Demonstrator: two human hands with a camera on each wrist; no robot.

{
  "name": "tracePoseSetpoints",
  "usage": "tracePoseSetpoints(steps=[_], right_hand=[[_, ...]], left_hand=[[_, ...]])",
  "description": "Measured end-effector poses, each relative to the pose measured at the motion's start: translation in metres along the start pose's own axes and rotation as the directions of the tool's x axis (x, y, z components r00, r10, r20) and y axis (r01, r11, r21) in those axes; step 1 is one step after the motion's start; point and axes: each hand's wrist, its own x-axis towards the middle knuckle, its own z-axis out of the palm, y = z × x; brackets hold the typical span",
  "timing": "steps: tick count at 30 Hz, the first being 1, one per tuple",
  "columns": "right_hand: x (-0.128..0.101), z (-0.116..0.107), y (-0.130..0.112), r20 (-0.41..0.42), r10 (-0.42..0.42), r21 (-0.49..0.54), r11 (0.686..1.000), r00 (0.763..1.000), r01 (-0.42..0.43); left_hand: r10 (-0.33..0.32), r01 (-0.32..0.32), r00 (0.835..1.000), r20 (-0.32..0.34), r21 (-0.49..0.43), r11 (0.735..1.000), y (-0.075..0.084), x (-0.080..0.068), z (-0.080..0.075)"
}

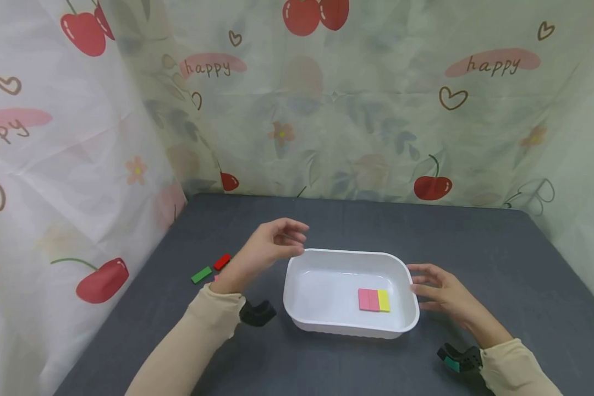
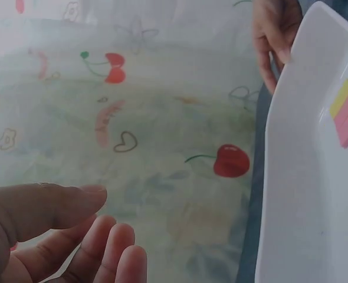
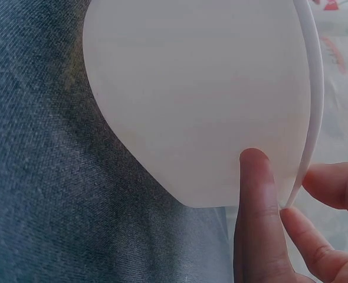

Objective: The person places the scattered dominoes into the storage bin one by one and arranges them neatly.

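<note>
A white plastic tray [image 1: 322,319] stands on the dark table, with two pink blocks [image 1: 368,300] and a yellow block [image 1: 384,301] lying side by side in it. My left hand [image 1: 279,240] hovers by the tray's far left corner, its fingers loosely bent and nothing between them. At the tray's right end my right hand [image 1: 443,291] touches the outer wall and rim. In the right wrist view, a nearly straight finger [image 3: 259,206] rests against that wall. Left of my left forearm lie a red block [image 1: 222,262] and a green block [image 1: 201,275].
A bit of pink [image 1: 216,278] peeks out beside my left wrist, mostly hidden by it. The dark table [image 1: 356,363] extends around the tray. Behind and beside it hangs a cherry-patterned curtain [image 1: 326,137]. Each wrist bears a dark strapped device.
</note>
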Motion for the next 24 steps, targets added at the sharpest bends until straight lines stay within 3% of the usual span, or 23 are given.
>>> tracePoseSetpoints(steps=[6, 14, 24], right_hand=[[-0.001, 0.0, 0.0, 0.003, -0.007, 0.012, 1.0, 1.0, 0.007], [-0.001, 0.0, 0.0, -0.006, -0.011, 0.009, 1.0, 1.0, 0.011], [0.0, 0.0, 0.0, -0.014, -0.001, -0.005, 1.0, 1.0, 0.001]], left_hand=[[0.011, -0.01, 0.997, -0.081, 0.019, 1.0, -0.01, -0.015, -0.037], [-0.092, 0.104, 0.981, -0.171, 0.063, 0.993, -0.053, -0.037, -0.084], [-0.211, 0.235, 0.961, -0.178, 0.129, 0.963, -0.105, -0.054, -0.114]])
